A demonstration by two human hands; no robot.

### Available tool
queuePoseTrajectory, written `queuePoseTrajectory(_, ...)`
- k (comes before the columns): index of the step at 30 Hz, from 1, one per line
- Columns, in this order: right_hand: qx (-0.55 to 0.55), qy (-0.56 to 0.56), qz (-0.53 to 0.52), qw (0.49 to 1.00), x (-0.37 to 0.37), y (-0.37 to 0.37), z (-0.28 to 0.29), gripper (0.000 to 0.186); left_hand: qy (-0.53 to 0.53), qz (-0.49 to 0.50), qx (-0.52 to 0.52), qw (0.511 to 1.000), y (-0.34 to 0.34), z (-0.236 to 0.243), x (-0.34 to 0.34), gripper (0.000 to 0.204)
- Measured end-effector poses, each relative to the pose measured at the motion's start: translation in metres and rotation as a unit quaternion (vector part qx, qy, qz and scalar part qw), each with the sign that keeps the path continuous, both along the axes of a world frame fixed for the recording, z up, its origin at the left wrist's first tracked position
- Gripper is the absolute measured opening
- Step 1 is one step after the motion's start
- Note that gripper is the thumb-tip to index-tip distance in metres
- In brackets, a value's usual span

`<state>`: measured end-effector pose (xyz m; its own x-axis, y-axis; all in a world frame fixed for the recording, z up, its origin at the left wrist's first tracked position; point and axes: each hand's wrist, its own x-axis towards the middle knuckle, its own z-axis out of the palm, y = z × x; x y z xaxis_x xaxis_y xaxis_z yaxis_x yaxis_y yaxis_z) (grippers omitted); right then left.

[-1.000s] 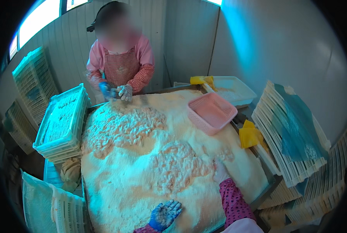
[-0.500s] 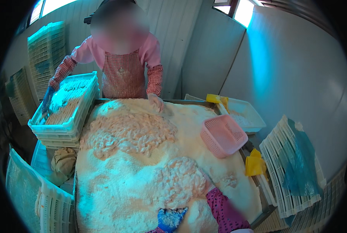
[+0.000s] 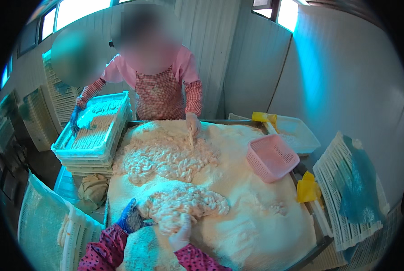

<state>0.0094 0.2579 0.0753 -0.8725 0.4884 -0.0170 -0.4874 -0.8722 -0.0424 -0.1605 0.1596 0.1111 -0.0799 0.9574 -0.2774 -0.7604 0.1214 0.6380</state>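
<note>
My left hand [image 3: 132,217], in a blue glove, touches the left edge of a clump of pale, powder-coated strips [image 3: 184,203], its fingers apart. My right hand [image 3: 181,232], in a white glove, grips the lower part of that clump, with its fingertips partly buried among the strips. Both hands are low over a broad bed of white powder [image 3: 260,217] in a metal-edged table [image 3: 315,246]. A second pile of strips [image 3: 152,160] lies farther back.
A co-worker [image 3: 161,90] in a checked apron holds a strip above the far pile, another hand at stacked trays [image 3: 93,128]. A pink basket [image 3: 272,158], white tub [image 3: 296,135], yellow-ended tools [image 3: 306,187], racks [image 3: 346,189] and cloth bundle [image 3: 92,192] surround the work.
My hands and the near clump have moved leftward, my left hand rising from the lower edge to the clump's side. The co-worker's left hand moved to the trays; their right hand now lifts a strip.
</note>
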Motion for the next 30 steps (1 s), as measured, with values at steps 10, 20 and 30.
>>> queuePoseTrajectory(10, -0.023, 0.141, 0.028, 0.989, 0.029, -0.023, -0.058, 0.03, 0.325, 0.165, -0.203, 0.909, -0.052, -0.071, -0.029, 0.059)
queuePoseTrajectory(20, 0.137, -0.467, -0.396, 0.779, 0.299, 0.171, -0.028, 0.03, 0.381, 0.1, 0.04, 0.918, 0.046, 0.012, 0.156, 0.036)
queuePoseTrajectory(30, 0.076, -0.428, -0.38, 0.817, 0.387, 0.353, -0.122, 0.026, 0.416, 0.026, 0.056, 0.907, 0.333, -0.136, 0.263, 0.066)
